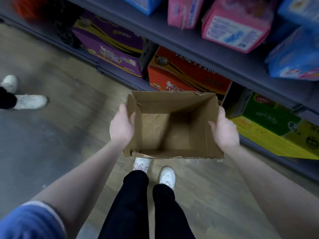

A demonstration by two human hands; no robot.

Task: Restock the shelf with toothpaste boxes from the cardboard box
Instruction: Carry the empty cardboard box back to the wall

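Note:
An open brown cardboard box [172,128] hangs in front of me above the floor, and its inside shows bare cardboard with nothing in it. My left hand [121,125] grips its left wall, thumb over the rim. My right hand [224,129] grips the right wall the same way. No toothpaste boxes are in view. A dark grey shelf unit [198,49] runs diagonally across the top right, just beyond the box.
The bottom shelf holds a purple carton [110,47], an orange carton [186,75] and a green-yellow carton [272,128]. Pink packs [236,26] and blue packs [293,56] sit on the shelf above. Another person's white shoes [25,99] stand at left. My own feet [155,171] are below the box.

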